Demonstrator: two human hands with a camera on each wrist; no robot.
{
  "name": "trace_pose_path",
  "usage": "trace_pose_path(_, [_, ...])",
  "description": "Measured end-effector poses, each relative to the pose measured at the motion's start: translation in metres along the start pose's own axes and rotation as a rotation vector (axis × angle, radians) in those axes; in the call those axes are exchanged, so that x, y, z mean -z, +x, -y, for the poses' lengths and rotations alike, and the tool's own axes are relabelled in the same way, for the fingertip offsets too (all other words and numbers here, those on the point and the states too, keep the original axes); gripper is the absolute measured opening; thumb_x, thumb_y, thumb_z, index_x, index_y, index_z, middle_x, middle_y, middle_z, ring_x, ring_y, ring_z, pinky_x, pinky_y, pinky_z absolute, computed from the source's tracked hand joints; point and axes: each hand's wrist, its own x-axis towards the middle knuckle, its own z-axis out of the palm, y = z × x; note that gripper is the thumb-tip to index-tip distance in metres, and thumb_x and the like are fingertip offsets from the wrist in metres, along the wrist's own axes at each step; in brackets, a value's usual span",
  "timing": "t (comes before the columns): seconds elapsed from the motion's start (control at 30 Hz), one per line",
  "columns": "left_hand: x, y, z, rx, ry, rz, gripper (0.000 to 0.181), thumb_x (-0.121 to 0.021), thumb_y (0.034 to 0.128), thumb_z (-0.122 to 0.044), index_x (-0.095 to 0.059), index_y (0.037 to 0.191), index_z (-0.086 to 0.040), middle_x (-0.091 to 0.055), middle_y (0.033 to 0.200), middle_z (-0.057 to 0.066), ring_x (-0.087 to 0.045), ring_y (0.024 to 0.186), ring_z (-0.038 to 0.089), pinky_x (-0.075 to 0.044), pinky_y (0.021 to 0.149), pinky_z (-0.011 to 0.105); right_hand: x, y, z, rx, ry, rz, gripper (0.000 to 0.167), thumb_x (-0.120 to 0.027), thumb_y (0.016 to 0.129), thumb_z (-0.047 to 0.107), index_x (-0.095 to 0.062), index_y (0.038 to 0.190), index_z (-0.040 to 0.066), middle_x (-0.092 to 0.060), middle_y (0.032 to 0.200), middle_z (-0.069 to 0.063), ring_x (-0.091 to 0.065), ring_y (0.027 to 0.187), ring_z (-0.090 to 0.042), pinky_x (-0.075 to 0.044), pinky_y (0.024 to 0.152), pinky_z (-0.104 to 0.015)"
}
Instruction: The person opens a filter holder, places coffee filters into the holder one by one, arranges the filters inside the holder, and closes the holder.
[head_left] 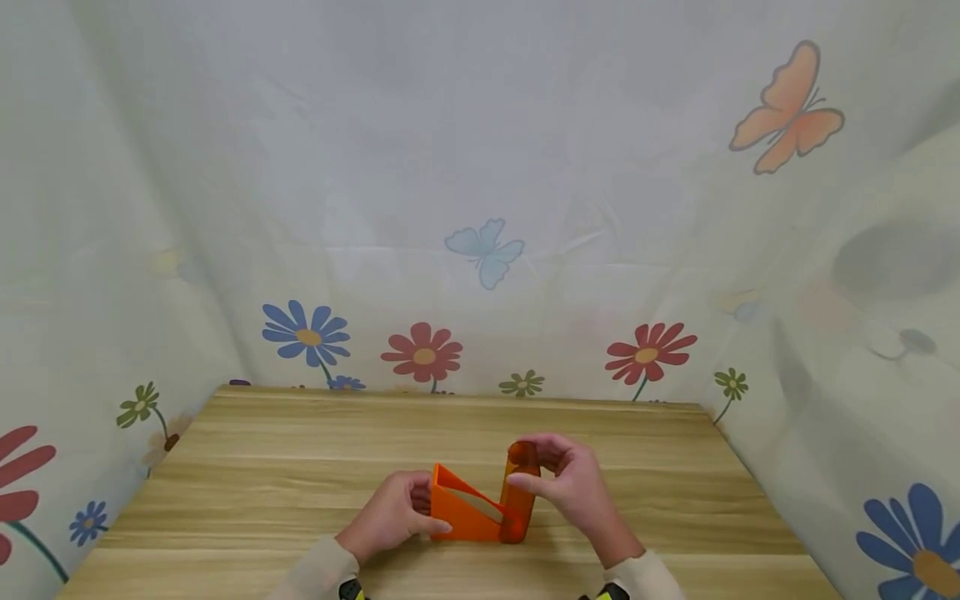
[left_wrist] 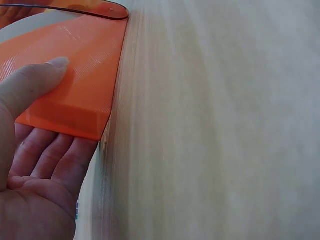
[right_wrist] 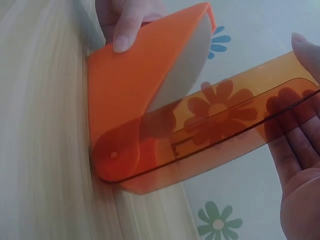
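An orange wedge-shaped case point(head_left: 463, 523) stands upright on the table, with a pale flat insert point(right_wrist: 187, 67) showing in its sloping opening. Its see-through orange lid point(head_left: 516, 496) is swung up and joins the body at the lower right corner, where a small pivot point(right_wrist: 113, 154) shows. My left hand point(head_left: 395, 510) grips the case's left end, thumb on the near face and fingers point(left_wrist: 45, 152) behind and beneath. The lid's upper end is between the thumb and fingers of my right hand point(head_left: 567, 482); those fingers point(right_wrist: 295, 120) show partly through the plastic.
The wood-grain table point(head_left: 300, 433) spreads around both hands. Behind and beside it hangs a pale curtain point(head_left: 375, 167) printed with flowers and butterflies. Dark bands point(head_left: 350, 590) circle the wrists near the pale sleeves point(head_left: 318, 571).
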Motion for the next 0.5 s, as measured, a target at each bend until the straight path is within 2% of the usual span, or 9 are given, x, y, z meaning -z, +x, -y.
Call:
trace_pose_path(0.27, [0.001, 0.001, 0.001, -0.001, 0.014, 0.006, 0.045, -0.091, 0.0764, -0.026, -0.073, 0.116, -0.017, -0.077, 0.110, 0.000, -0.072, 0.095, 0.018, -0.061, 0.088, 0.031, -0.012, 0.004, 0.006, -0.050, -0.010, 0.022, 0.042, -0.090, 0.078, 0.014, -0.073, 0.116, 0.010, -0.076, 0.106, -0.011, -0.071, 0.093, -0.014, -0.057, 0.093, -0.024])
trace_pose_path(0.5, [0.001, 0.000, -0.002, -0.014, 0.009, 0.012, 0.046, -0.091, 0.0777, -0.026, -0.072, 0.119, -0.014, -0.077, 0.111, 0.002, -0.073, 0.096, 0.018, -0.061, 0.088, 0.030, -0.022, 0.008, 0.006, -0.037, 0.016, 0.066, 0.043, -0.089, 0.080, 0.015, -0.072, 0.118, 0.008, -0.076, 0.110, -0.013, -0.073, 0.095, -0.017, -0.058, 0.093, -0.024])
